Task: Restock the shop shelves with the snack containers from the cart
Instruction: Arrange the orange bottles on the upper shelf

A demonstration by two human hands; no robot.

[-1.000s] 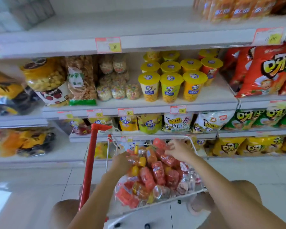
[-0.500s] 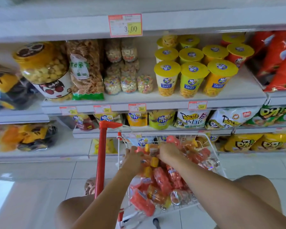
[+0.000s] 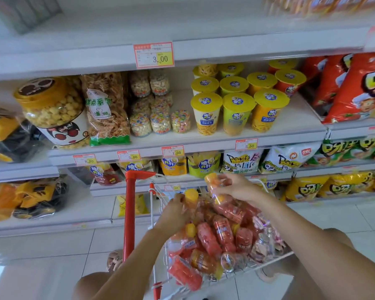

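Okay, right hand (image 3: 236,188) is above the far end of the white wire cart (image 3: 129,213) with its red handle post. Its fingers (image 3: 226,180) are curled round a small clear plastic bottle of orange-red snacks (image 3: 213,180), held tilted. The bottle's lower end is close to the pile; can't tell if it touches.

Left hand (image 3: 175,210) is at the far-left edge of the load, fingers pinching a yellow-capped clear bottle (image 3: 191,195) that sits in the cart.

A heap of red and orange snack bottles (image 3: 214,239) fills the basket between the two forearms.

The white shop shelves (image 3: 204,146) stand just beyond the cart. The middle shelf holds, left to right:
- a big clear tub of yellow puffs (image 3: 52,105)
- a clear bag of brown twists (image 3: 106,109)
- small clear jars of coloured biscuits (image 3: 160,122)
- yellow-lidded snack cups (image 3: 236,113)

Red crisp bags (image 3: 355,87) are at far right. A red-framed price tag reading 3.00 (image 3: 154,55) is on the upper shelf edge.
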